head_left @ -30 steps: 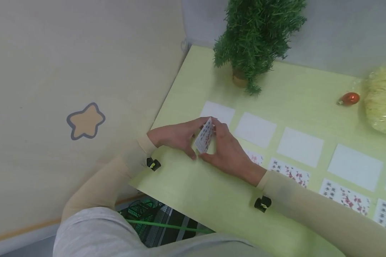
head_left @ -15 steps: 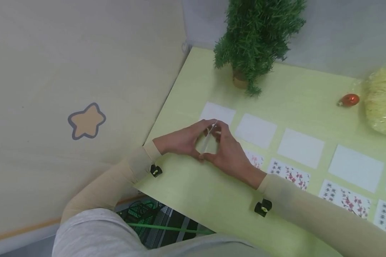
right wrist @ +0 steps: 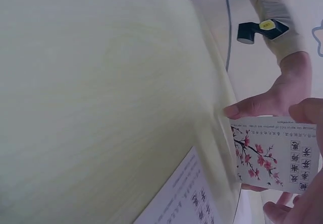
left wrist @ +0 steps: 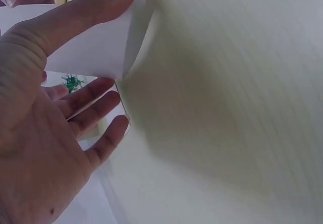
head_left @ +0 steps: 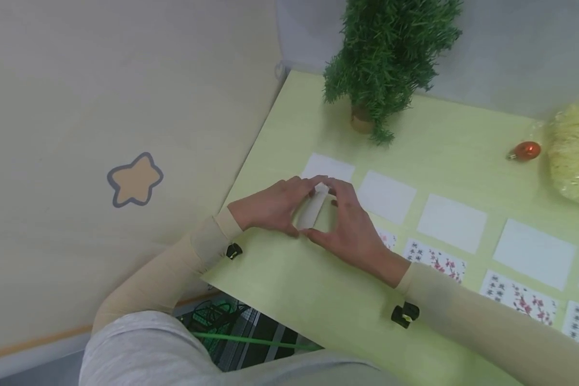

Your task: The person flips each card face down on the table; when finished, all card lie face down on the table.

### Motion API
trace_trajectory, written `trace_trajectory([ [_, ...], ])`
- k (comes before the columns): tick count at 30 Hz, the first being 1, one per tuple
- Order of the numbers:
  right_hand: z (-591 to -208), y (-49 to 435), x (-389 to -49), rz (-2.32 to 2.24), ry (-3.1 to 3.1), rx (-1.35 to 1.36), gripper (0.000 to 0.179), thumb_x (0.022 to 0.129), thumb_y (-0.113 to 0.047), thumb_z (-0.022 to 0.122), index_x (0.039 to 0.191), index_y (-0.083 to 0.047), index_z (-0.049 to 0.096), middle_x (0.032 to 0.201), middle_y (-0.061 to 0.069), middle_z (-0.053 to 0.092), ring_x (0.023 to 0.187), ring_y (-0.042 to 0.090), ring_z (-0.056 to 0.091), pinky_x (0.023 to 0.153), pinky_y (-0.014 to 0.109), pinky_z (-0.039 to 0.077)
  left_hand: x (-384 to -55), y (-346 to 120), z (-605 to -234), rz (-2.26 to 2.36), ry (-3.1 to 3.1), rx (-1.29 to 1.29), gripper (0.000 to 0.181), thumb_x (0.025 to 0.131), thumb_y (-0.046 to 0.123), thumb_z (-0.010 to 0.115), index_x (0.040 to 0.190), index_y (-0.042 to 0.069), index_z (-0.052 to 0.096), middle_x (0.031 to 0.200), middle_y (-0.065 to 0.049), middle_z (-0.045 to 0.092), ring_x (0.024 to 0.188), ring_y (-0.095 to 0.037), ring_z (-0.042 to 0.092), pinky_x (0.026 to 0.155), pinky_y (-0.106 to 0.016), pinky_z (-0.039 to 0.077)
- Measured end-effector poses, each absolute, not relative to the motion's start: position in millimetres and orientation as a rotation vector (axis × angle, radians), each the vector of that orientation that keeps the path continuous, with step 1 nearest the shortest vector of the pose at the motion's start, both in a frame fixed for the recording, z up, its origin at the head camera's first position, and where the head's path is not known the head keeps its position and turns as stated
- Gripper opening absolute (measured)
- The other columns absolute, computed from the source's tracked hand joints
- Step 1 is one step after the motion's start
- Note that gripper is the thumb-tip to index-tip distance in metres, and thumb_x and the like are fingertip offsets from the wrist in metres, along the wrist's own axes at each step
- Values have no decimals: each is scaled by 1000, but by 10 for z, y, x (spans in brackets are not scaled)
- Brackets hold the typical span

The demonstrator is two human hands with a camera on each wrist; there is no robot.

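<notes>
The blossom-printed card (right wrist: 270, 158) is up between the two hands, over the left end of the pale worktop (head_left: 289, 284), in front of the nearest blank white card (head_left: 330, 165). The left hand (head_left: 270, 206) pinches it between thumb and fingers at opposite edges; the right hand (head_left: 354, 230) grips it likewise from the other side. It looks like thin paper stock: very light, springy rather than rigid, with a smooth face that may slide a little under dry fingertips. The left wrist view shows its white back angled along one line, though whether that is a crease or only a bend I cannot tell. Opposite edges seem the best hold, with light, even pressure; squeezing harder would probably bow it, and corners would dent first.
</notes>
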State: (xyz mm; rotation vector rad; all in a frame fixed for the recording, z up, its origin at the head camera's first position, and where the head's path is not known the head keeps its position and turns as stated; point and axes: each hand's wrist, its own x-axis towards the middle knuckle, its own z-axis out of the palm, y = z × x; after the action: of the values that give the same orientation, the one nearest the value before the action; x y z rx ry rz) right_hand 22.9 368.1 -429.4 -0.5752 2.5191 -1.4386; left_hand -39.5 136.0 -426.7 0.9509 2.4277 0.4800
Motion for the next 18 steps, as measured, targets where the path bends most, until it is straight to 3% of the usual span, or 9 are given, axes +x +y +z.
trace_trajectory([
  [4,-4345,3746,242,-1213,2714,-757,70,88,-33,93,141,-2,59,157,21,46,143,39,50,116,55,51,-412,1367,-4231,311,2479,993,134,75,33,103,175,13,17,151,-7,55,129,-25,51,103,-46,50],
  [7,-4397,3794,242,-996,2809,-813,58,88,-39,90,131,-5,70,153,22,52,141,42,49,113,58,47,-438,1345,-4244,234,2505,982,132,72,35,105,173,17,23,153,-7,54,133,-26,50,103,-47,49],
  [13,-4530,3825,239,-695,2849,-881,55,90,-50,86,129,-13,75,147,19,56,134,42,50,97,57,41,-477,1274,-4300,217,2501,943,122,68,36,108,165,19,35,154,-7,54,135,-29,48,104,-50,47],
  [18,-4615,3800,231,-573,2846,-935,58,88,-57,88,125,-14,74,142,17,58,132,41,51,96,57,41,-481,1229,-4309,220,2485,936,107,70,33,108,156,16,48,156,-7,52,138,-31,46,106,-52,47],
])
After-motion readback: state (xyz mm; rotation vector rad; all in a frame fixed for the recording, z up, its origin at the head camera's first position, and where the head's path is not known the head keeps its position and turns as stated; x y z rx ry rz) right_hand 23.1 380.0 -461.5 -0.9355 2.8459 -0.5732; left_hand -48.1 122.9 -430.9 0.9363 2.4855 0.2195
